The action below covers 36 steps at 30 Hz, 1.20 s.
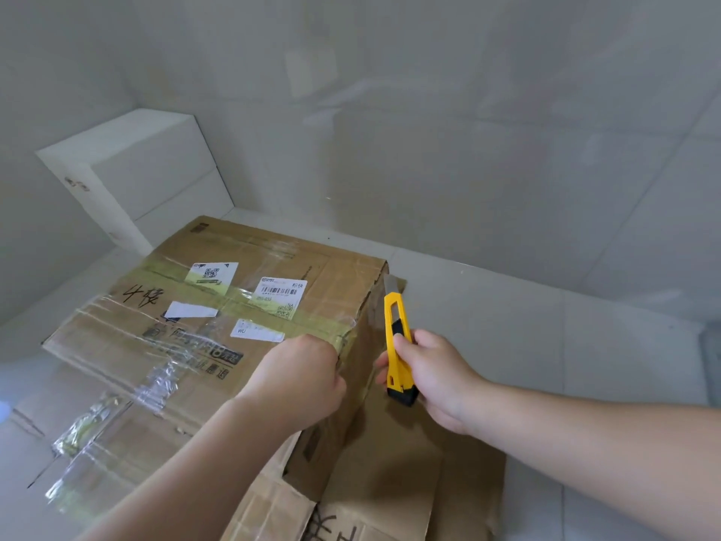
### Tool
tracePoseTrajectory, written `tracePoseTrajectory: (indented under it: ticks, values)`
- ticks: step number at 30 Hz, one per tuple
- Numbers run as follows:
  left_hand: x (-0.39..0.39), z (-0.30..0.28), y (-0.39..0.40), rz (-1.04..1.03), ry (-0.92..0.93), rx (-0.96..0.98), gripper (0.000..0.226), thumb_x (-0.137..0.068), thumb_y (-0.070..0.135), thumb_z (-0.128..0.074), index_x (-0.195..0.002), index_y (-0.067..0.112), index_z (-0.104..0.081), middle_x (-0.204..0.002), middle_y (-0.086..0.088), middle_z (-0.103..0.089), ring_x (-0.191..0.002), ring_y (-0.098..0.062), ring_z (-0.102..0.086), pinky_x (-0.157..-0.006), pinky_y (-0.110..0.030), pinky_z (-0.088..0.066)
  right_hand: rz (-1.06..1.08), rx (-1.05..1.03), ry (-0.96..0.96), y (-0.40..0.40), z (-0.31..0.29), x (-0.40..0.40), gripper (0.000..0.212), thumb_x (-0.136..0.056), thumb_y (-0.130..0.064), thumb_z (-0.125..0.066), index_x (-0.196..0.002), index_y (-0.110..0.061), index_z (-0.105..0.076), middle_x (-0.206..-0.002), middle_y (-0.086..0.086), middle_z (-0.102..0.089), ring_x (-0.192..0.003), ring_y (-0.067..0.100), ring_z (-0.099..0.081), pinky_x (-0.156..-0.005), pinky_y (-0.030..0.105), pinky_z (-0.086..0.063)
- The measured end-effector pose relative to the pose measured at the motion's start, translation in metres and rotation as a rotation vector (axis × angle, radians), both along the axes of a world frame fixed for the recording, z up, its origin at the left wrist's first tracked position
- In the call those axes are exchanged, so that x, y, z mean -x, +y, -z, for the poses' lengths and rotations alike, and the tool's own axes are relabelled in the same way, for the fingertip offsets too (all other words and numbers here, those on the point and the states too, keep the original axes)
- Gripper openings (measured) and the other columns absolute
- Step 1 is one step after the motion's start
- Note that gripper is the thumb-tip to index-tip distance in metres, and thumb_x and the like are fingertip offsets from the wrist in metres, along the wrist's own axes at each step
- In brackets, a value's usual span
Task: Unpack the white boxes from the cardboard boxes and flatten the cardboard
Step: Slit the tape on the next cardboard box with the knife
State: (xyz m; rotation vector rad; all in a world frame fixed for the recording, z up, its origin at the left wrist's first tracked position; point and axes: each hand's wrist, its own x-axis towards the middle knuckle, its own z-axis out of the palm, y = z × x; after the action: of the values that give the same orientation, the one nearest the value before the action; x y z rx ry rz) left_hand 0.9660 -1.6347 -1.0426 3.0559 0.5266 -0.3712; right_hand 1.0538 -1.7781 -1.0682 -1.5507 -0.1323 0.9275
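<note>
Task stage: I judge this early to middle. The sealed cardboard box (218, 318) in front of me is still taped along its top seam, so nothing has come out of it yet.
Done so far: flattened cardboard (390, 497) lies on the floor under and in front of the box, and a stack of white boxes (148, 177) stands in the far left corner against the wall. I take both as finished work, though I cannot confirm where they came from.
Left to do: cut the tape, lift out whatever white boxes are inside, then collapse this carton.
Left hand (300, 380): fingers curled over the box's near right top edge, gripping it where the yellowish tape (273, 302) wraps down the side.
Right hand (433, 376): fingers wrapped round the yellow utility knife (398, 345), blade (390, 285) out and pointing away from me, its tip at the far right top corner of the box.
Edges: the blade runs just beside the box's right face; my left fingers sit on that same edge, nearer to me, so I would keep the cut clear of them.
Open room: bare tiled floor (585, 345) stretches to the right of the box. The wall is close behind it, and the white stack crowds the left rear corner.
</note>
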Motion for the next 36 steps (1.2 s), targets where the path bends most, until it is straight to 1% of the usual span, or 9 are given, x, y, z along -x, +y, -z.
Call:
tracePoseTrajectory:
  ticks: [4,8,13,17,20,26,29,33,36]
  values:
    - [-0.001,-0.002,-0.003,-0.005,-0.001,-0.001,0.030,-0.085,0.024,-0.044,-0.058,0.013,-0.038,-0.061,0.000,-0.040,-0.052,-0.015,-0.039,-0.045,-0.024,-0.031,0.002,0.022,-0.006,0.007,-0.002,-0.003,0.023,-0.103,-0.022,-0.037,-0.114,-0.009,-0.053,-0.086,0.008,-0.068,-0.065,0.015,-0.066,-0.071,0.033,-0.053]
    - [0.000,-0.003,-0.003,-0.002,-0.002,-0.002,0.031,-0.086,0.024,-0.043,-0.057,0.014,-0.037,-0.060,0.000,-0.039,-0.050,-0.013,-0.037,-0.044,-0.023,-0.028,0.003,0.037,-0.026,0.012,-0.003,-0.004,0.026,-0.103,-0.023,-0.037,-0.115,-0.008,-0.054,-0.084,0.007,-0.067,-0.062,0.013,-0.065,-0.067,0.031,-0.052]
    - [0.001,0.000,-0.002,-0.022,-0.017,0.006,0.029,-0.085,0.024,-0.044,-0.059,0.012,-0.039,-0.061,-0.001,-0.040,-0.054,-0.017,-0.041,-0.046,-0.024,-0.031,0.052,0.047,-0.051,0.011,-0.003,-0.003,0.025,-0.103,-0.023,-0.036,-0.109,-0.008,-0.055,-0.083,0.007,-0.067,-0.063,0.014,-0.066,-0.062,0.027,-0.051]
    - [0.001,0.001,-0.002,-0.029,-0.019,0.019,0.027,-0.084,0.024,-0.043,-0.060,0.012,-0.042,-0.062,-0.001,-0.042,-0.057,-0.018,-0.045,-0.049,-0.025,-0.037,0.037,0.087,-0.091,0.010,-0.003,-0.005,0.025,-0.103,-0.025,-0.037,-0.108,-0.010,-0.056,-0.085,0.006,-0.068,-0.066,0.015,-0.067,-0.068,0.030,-0.052]
    - [0.000,0.000,-0.002,-0.024,-0.017,0.016,0.026,-0.085,0.024,-0.043,-0.061,0.013,-0.043,-0.062,0.000,-0.043,-0.056,-0.017,-0.045,-0.049,-0.025,-0.037,0.014,0.094,-0.101,0.011,-0.003,-0.005,0.025,-0.103,-0.025,-0.037,-0.109,-0.011,-0.056,-0.084,0.005,-0.068,-0.064,0.012,-0.066,-0.065,0.027,-0.050]
    - [0.000,0.001,-0.003,-0.016,-0.016,0.014,0.027,-0.085,0.024,-0.043,-0.060,0.013,-0.041,-0.062,0.000,-0.042,-0.057,-0.018,-0.045,-0.051,-0.025,-0.037,0.051,0.092,-0.098,0.012,-0.003,-0.003,0.023,-0.103,-0.024,-0.036,-0.101,-0.012,-0.056,-0.083,0.006,-0.068,-0.063,0.012,-0.067,-0.060,0.025,-0.049]
    - [-0.001,0.001,-0.003,-0.019,-0.017,0.012,0.027,-0.085,0.023,-0.043,-0.060,0.013,-0.040,-0.062,0.000,-0.041,-0.057,-0.018,-0.045,-0.051,-0.025,-0.039,0.036,0.094,-0.095,0.012,-0.004,-0.005,0.021,-0.103,-0.024,-0.036,-0.104,-0.014,-0.054,-0.083,0.006,-0.068,-0.061,0.011,-0.067,-0.060,0.025,-0.049]
    - [-0.002,0.000,-0.004,-0.023,-0.009,0.013,0.027,-0.085,0.023,-0.043,-0.060,0.013,-0.041,-0.061,0.000,-0.042,-0.056,-0.018,-0.045,-0.050,-0.025,-0.038,0.030,0.109,-0.118,0.012,-0.003,-0.006,0.023,-0.103,-0.025,-0.036,-0.105,-0.012,-0.055,-0.082,0.004,-0.068,-0.063,0.011,-0.067,-0.067,0.028,-0.050]
    - [-0.002,-0.001,-0.005,-0.018,-0.003,0.011,0.027,-0.086,0.023,-0.043,-0.060,0.013,-0.041,-0.061,0.000,-0.042,-0.056,-0.017,-0.044,-0.050,-0.024,-0.037,0.023,0.123,-0.124,0.012,-0.002,-0.006,0.023,-0.103,-0.025,-0.037,-0.107,-0.012,-0.055,-0.082,0.004,-0.068,-0.063,0.010,-0.067,-0.064,0.026,-0.049]
